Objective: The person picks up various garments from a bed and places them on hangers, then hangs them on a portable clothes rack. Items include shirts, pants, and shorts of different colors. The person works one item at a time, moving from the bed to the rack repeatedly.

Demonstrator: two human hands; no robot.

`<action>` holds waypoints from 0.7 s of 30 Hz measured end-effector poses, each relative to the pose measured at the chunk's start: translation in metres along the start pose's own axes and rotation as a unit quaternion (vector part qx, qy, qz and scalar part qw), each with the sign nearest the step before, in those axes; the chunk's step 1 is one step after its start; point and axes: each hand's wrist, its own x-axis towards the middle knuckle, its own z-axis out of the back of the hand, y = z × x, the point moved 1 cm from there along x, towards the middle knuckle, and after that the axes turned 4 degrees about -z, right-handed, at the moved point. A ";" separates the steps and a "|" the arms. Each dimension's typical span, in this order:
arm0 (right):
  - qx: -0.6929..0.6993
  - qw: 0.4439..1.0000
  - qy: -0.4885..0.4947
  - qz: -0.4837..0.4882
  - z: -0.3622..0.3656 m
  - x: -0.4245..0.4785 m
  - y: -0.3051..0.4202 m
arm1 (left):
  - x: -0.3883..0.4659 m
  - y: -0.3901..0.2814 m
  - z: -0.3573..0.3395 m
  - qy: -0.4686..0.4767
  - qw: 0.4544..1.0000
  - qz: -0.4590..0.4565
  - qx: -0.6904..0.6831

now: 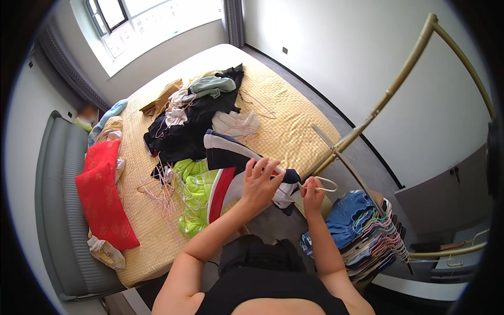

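My right hand [312, 193] is closed on a white clothes hanger [327, 185], by the collar of a navy, white and red garment [226, 189]. My left hand [262, 181] lies on that garment's upper part with fingers partly spread; whether it pinches the cloth cannot be told. The garment stretches from the bed's edge towards my right hand. Under and beside it is a lime green padded garment [189, 193] with loose hangers [163, 197] tangled over it. Black clothes [185, 132] are heaped farther up the bed, next to a white garment [236, 123].
A gold-coloured rack frame [388, 96] rises at the right. Its metal rail [358, 175] carries many clothes on hangers [366, 240]. Red pillows [104, 193] lie by the grey headboard [67, 204] of the bed [291, 102]. Part of a person [84, 118] shows beyond the bed.
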 end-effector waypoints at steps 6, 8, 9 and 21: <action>-0.068 0.994 -0.034 0.072 0.053 -0.012 0.005 | 0.014 -0.061 -0.031 0.065 0.975 -0.152 -0.149; -0.075 0.993 -0.059 0.067 0.064 -0.018 0.013 | 0.016 -0.083 -0.036 0.088 0.974 -0.136 -0.156; -0.054 0.995 -0.067 0.048 0.069 -0.022 0.023 | 0.019 -0.092 -0.038 0.099 0.974 -0.128 -0.157; -0.516 0.852 0.081 0.044 0.135 -0.084 -0.059 | 0.054 -0.111 -0.042 0.095 0.960 -0.016 -0.263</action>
